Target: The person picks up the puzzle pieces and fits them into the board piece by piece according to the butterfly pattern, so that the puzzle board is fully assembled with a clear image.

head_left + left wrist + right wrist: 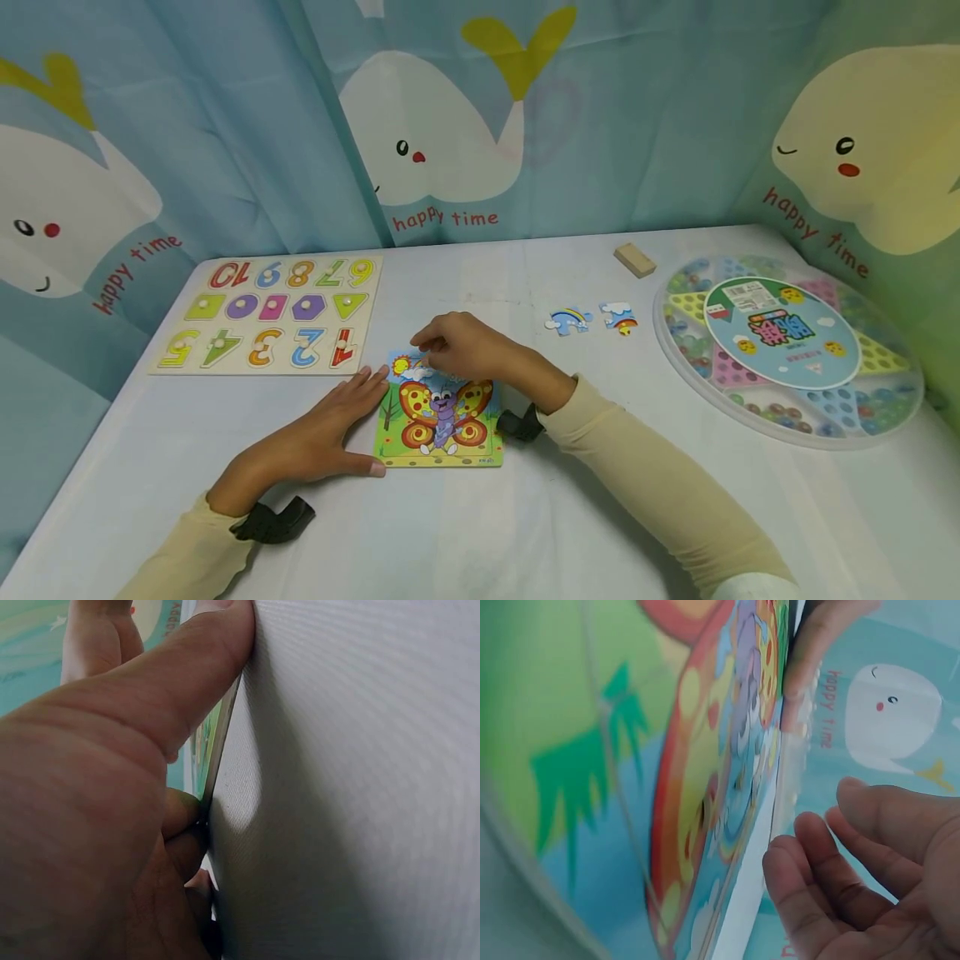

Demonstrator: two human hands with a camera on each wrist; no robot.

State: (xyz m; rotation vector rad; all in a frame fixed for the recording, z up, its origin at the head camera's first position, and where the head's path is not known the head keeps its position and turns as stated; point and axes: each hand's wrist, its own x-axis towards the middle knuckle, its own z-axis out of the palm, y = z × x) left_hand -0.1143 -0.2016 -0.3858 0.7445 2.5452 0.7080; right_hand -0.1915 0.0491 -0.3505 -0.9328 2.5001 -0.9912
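Observation:
A butterfly jigsaw puzzle (444,421) lies flat on the white table in front of me. My left hand (324,432) rests beside it, fingertips at its upper left edge and thumb at its lower left corner. In the left wrist view the thumb (187,667) lies along the board's side. Over the puzzle's top edge is my right hand (468,346). Its fingers (810,892) are loosely bent in the right wrist view, with nothing between them and the thumb. The hand hides part of the puzzle's top. Two loose jigsaw pieces, a rainbow piece (567,322) and another (618,318), lie to the right.
A wooden number and shape board (281,308) lies at the back left. To the right sits a round marble game case (783,333), with a small wooden block (634,260) near it. A whale-print curtain (637,108) hangs behind the table.

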